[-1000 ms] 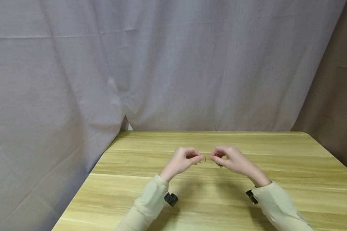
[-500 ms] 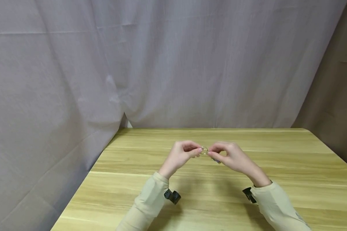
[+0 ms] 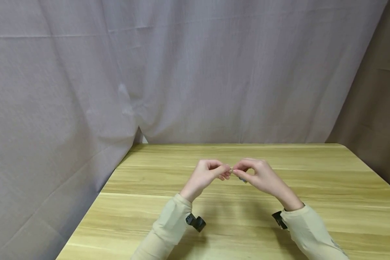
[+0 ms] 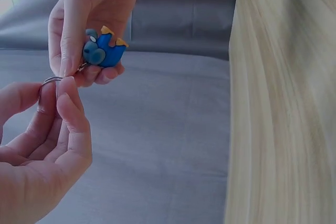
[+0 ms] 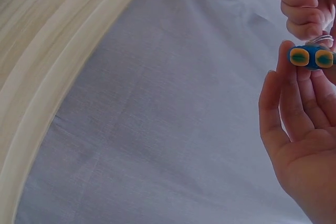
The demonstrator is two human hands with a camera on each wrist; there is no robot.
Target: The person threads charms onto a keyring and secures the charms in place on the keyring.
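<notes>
My left hand [image 3: 204,177] pinches a silver split key ring [image 4: 51,79] between thumb and fingertips above the table. Close against it, my right hand [image 3: 262,177] pinches the short chain end of a small keychain figurine [image 4: 107,52], which hangs beneath the fingers. The figurine is blue with a grey-blue head and yellow-orange feet. In the right wrist view the soles of the figurine [image 5: 311,56] face the camera. Fingertips hide where chain and ring meet, so I cannot tell whether they are linked.
Under both hands spreads a wood-grain table [image 3: 182,234]. Grey curtain cloth [image 3: 195,72] hangs behind it and along the left, with a browner cloth [image 3: 373,108] at the right. Each wrist wears a black camera [image 3: 196,222].
The hands have come together from a small gap and risen slightly in view. The ring, seen as a full loop half a second ago, is now mostly covered by fingers.
</notes>
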